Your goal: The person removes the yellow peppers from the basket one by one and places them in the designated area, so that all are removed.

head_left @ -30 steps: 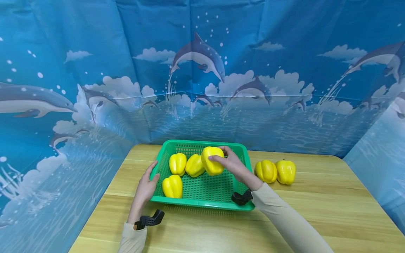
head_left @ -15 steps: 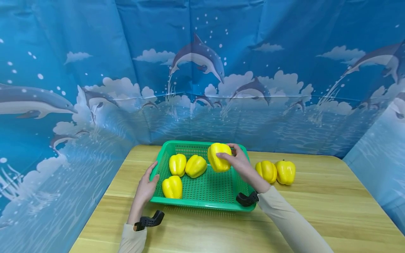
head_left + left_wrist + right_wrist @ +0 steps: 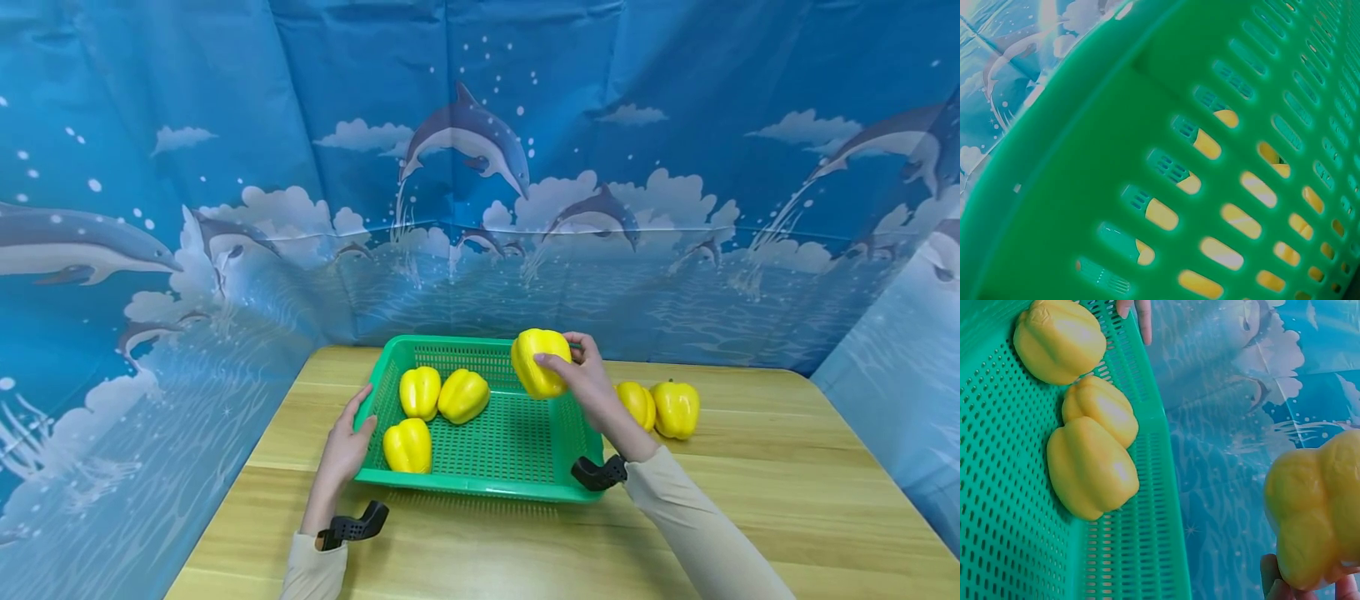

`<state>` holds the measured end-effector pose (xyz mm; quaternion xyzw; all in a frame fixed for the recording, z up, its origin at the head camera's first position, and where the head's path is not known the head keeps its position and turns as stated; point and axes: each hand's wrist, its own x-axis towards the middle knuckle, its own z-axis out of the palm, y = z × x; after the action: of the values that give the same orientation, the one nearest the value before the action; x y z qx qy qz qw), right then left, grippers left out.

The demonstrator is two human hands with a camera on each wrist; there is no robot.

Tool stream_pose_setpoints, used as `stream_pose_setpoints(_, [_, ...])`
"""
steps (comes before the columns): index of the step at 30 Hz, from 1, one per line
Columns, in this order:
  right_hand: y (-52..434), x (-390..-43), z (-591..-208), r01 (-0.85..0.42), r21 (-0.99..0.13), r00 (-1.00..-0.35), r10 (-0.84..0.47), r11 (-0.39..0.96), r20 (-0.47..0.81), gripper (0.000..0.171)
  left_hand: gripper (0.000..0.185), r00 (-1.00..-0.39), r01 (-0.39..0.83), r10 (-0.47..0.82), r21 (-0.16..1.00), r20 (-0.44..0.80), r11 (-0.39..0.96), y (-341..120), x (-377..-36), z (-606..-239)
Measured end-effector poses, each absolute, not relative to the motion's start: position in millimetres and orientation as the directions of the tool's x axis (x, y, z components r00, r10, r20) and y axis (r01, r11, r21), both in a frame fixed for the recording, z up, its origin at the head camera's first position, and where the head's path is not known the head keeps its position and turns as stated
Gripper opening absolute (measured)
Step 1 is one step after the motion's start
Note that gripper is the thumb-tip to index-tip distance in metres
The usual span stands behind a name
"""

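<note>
My right hand (image 3: 588, 379) holds a yellow bell pepper (image 3: 540, 364) above the back right part of the green basket (image 3: 480, 483), thumb on its near side and fingers behind. In the right wrist view the held bell pepper (image 3: 1316, 512) shows its lobed end, with fingertips (image 3: 1279, 589) under it. Against the basket's left side rests my left hand (image 3: 347, 442), its fingers straight along the rim. The left wrist view is filled by the basket's slotted wall (image 3: 1104, 156), yellow showing through the slots. Three bell peppers (image 3: 420, 392) lie in the basket's left half.
Two more yellow bell peppers (image 3: 677, 410) lie side by side on the wooden table (image 3: 765, 475), right of the basket; my right forearm partly covers the nearer one. Behind the table hangs a blue dolphin-print curtain (image 3: 480, 283). Black wrist cameras (image 3: 600, 472) jut from both wrists.
My right hand has carried the bell pepper up and to the right, from over the basket's middle towards its back right corner. The left hand has stayed at the rim.
</note>
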<state>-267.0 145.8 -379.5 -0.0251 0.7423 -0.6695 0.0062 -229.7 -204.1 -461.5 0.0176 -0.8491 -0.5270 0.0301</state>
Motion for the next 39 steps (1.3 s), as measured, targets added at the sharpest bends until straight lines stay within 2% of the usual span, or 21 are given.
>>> stream_pose_setpoints(24, [201,-258,-375,-0.052,-0.996,-0.987,0.147,0.075,0.063,0.066,0.051,-0.996,0.011,-0.075,0.894,0.049,0.448,-204,-229,-461])
stream_pose_setpoints(29, [214,-257,-374,-0.090,-0.996,-0.975,0.203,0.004,0.089,0.055,0.051,-0.996,-0.004,-0.082,0.900,0.035,0.436,-203,-229,-460])
stream_pose_setpoints(39, [240,-255,-379,-0.135,-0.984,-0.949,0.299,-0.112,0.096,0.050,0.051,-0.997,-0.018,-0.074,0.900,0.016,0.436,-204,-231,-462])
